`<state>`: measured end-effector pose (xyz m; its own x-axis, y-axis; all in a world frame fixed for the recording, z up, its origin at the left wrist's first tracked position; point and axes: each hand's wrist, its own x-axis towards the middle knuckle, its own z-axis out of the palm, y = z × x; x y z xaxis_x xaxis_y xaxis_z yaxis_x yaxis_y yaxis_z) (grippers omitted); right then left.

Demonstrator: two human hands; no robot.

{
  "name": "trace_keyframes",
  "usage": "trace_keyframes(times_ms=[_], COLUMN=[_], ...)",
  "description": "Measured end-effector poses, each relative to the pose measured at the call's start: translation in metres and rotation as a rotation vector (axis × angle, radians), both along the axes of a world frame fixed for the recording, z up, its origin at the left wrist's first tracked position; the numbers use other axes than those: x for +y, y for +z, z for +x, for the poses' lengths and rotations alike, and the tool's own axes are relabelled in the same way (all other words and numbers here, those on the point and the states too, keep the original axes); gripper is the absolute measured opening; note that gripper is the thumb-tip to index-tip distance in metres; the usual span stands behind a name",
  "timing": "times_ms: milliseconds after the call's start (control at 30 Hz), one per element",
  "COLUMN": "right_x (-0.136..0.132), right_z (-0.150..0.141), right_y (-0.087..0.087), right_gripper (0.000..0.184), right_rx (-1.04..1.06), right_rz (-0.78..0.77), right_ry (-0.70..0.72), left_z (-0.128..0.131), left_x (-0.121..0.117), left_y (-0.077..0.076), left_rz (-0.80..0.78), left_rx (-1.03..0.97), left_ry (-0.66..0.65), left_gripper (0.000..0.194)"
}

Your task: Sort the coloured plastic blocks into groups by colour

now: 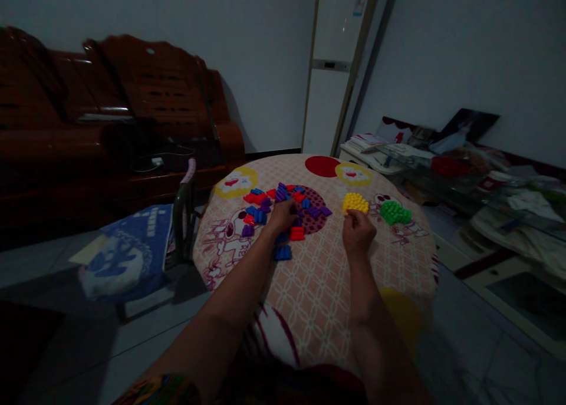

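My left hand [283, 215] reaches into a loose spread of small plastic building blocks in red, blue and purple. Its fingers are curled down among them, and what they pinch is hidden. A blue block [282, 252] and a red block [297, 233] lie close by, with a purple block [326, 211] to the right. At the near edge of a yellow cluster of knobbly blocks [355, 202], my right hand [359, 233] has its fingers closed, fingertips touching the cluster. Farther right sits a green cluster of similar blocks [395, 213].
A patterned cloth covers the round table [318, 293]. To the left stands a chair [183, 210] with blue fabric [132, 252] on its seat. Behind is a wooden sofa [154, 92]; a cluttered cabinet [460, 181] runs along the right.
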<state>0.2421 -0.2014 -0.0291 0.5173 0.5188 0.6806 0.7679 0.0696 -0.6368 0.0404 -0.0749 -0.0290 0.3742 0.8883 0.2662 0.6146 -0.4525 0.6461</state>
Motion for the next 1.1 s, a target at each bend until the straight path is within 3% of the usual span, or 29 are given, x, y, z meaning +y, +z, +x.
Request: trace_keyframes(times_ms=[100, 233, 367, 500, 600, 767, 900, 1000, 1100], right_x=[0.004, 0.006, 0.006, 0.007, 0.003, -0.013, -0.023, -0.022, -0.019], right_z=[-0.022, -0.03, -0.026, -0.023, -0.011, 0.038, 0.071, 0.08, 0.081], right_y=[0.0, -0.002, -0.005, -0.004, 0.001, 0.008, 0.0, -0.009, -0.015], right_gripper=[0.027, 0.031, 0.031, 0.029, 0.032, 0.031, 0.026, 0.024, 0.023], right_rx=[0.059, 0.236, 0.401, 0.487, 0.434, 0.261, 0.144, 0.056, 0.009], right_rz=[-0.058, -0.114, -0.14, -0.12, -0.013, 0.133, -0.039, -0.163, -0.192], right_ry=[0.196, 0.354, 0.471, 0.501, 0.4, 0.001, -0.157, -0.152, -0.121], left_z=[0.002, 0.012, 0.024, 0.029, 0.025, 0.007, -0.005, -0.009, -0.01], left_x=[-0.008, -0.025, -0.041, -0.047, -0.046, -0.041, -0.035, -0.032, -0.031], left_y=[0.002, 0.003, 0.001, 0.002, 0.005, 0.008, 0.009, 0.009, 0.008], left_rz=[-0.043, -0.194, -0.256, -0.265, -0.192, -0.013, 0.029, 0.04, 0.045], left_rx=[-0.28, -0.589, -0.663, -0.677, -0.634, -0.471, -0.434, -0.429, -0.411], left_ry=[-0.035, -0.218, -0.3, -0.35, -0.342, -0.114, 0.058, 0.118, 0.14], left_gripper=[0.022, 0.022, 0.025, 0.029, 0.029, 0.021, 0.023, 0.025, 0.025])
